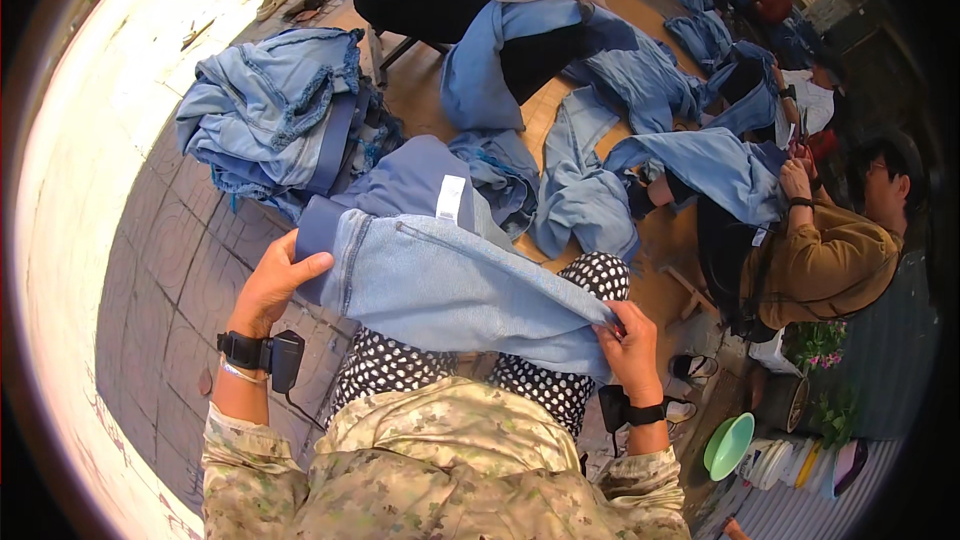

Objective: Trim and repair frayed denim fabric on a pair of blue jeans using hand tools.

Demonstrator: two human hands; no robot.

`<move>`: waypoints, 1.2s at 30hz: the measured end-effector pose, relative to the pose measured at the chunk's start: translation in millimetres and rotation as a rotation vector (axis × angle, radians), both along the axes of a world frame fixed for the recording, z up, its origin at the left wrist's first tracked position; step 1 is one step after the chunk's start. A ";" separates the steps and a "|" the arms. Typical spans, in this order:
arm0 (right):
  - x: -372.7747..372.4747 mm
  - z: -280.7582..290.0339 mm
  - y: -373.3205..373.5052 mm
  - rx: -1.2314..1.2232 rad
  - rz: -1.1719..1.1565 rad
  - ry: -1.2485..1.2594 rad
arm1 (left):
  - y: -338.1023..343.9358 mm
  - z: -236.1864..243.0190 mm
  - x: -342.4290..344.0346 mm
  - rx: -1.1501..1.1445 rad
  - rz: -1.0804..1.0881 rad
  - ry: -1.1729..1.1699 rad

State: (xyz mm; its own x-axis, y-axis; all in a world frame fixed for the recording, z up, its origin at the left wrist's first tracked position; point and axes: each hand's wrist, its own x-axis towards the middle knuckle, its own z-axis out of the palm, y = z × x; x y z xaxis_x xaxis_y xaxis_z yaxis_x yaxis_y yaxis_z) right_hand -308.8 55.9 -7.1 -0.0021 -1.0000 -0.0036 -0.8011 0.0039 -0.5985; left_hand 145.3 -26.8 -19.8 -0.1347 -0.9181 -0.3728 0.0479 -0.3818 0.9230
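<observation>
Apparently, in the head view, the light-blue denim garment (450, 275) lies across the person's knees in dotted trousers (395, 365), stretched between both hands. The left hand (272, 285) holds the dark-blue waistband (320, 248) loosely, thumb on top, its fingers partly hidden; the right hand (630, 345) pinches the far edge more tightly. Something small and dark shows at the right fingertips, too little to identify; if it is sharp, a careless pull could nick the cloth. Should the left hold slacken, the waistband might slip off the knee toward the paving (170, 320). The frayed denim pile (270, 130) sits close beyond, so loose threads could snag, and the cord (305, 412) hanging from the left wrist device (288, 360) might catch a fold
</observation>
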 end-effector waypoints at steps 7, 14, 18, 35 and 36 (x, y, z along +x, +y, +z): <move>0.1 44.0 46.7 0.178 0.063 -0.176 | 45.3 27.2 39.5 0.070 -0.122 -0.023; 27.6 81.4 48.8 0.735 0.530 -0.420 | 112.9 23.5 108.7 0.039 -0.091 0.083; 39.8 60.6 23.4 0.740 0.484 -0.515 | 148.3 1.9 126.4 0.104 0.041 0.085; 19.9 60.2 47.8 0.462 0.122 -0.267 | 147.7 -37.1 134.2 -0.106 0.233 0.161; 24.6 72.4 44.0 0.340 0.093 -0.261 | 144.9 -36.0 134.5 -0.170 0.263 0.179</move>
